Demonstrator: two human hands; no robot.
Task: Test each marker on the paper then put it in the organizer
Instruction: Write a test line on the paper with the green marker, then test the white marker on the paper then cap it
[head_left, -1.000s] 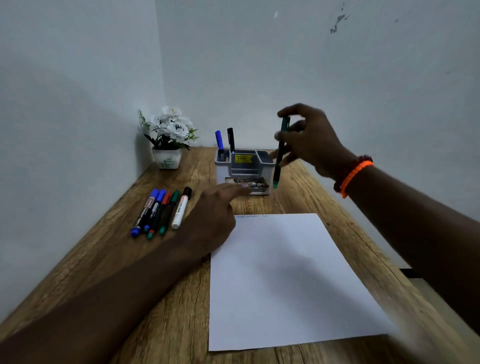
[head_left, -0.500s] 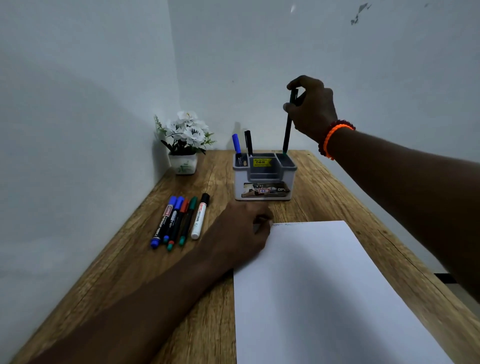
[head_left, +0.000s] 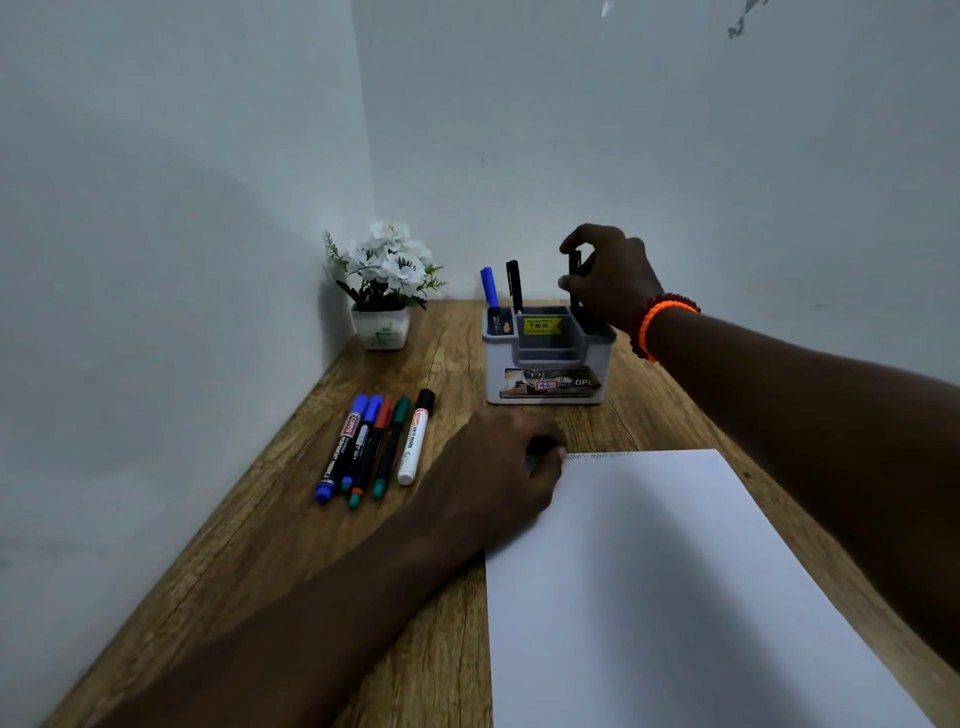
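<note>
My right hand (head_left: 613, 278) pinches a dark green marker (head_left: 574, 270) upright, its lower end down inside the right rear slot of the grey organizer (head_left: 545, 364). A blue marker (head_left: 489, 287) and a black marker (head_left: 514, 285) stand in the organizer's left rear slots. My left hand (head_left: 493, 478) rests on the wooden desk with curled fingers at the top left corner of the white paper (head_left: 675, 587), which bears faint scribbles along its top edge. Several markers (head_left: 374, 447) lie side by side on the desk to the left.
A small white pot of white flowers (head_left: 384, 291) stands in the back left corner. Grey walls close the desk on the left and behind. The wooden desk (head_left: 311, 545) runs toward me, its right edge beside my right forearm.
My right hand has come down with the dark green marker, sinking it deeper into the organizer's right rear slot. My left hand has stayed at the paper's corner.
</note>
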